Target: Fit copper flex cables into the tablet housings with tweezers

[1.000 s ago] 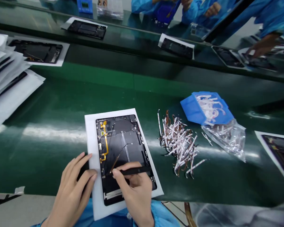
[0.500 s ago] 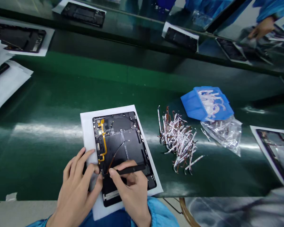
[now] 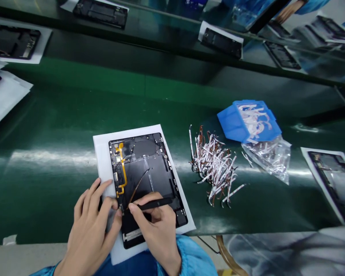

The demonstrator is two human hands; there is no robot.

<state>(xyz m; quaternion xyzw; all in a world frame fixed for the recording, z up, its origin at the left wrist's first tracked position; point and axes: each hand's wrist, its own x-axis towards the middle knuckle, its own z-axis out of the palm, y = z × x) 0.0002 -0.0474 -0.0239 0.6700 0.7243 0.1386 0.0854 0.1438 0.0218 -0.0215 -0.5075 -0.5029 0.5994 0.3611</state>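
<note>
A black device housing lies on a white foam sheet near the table's front edge. Along its left side runs an orange flex cable. My right hand pinches a black tool, probably tweezers, over the lower left of the housing; its tip is hidden by the fingers. A thin brown cable rises from beside those fingertips across the housing. My left hand rests at the housing's left edge, fingers apart, with thumb and index finger near a small part there that is too small to name.
A pile of white and brown strips lies right of the housing. Beyond it are a blue bin and a clear plastic bag. Another housing sits far right, more on the raised shelf. A person's hand shows top right.
The whole view has shifted slightly. Both my hands stay at nearly the same place on the housing. The other person's hand at the top right has moved left and up.
</note>
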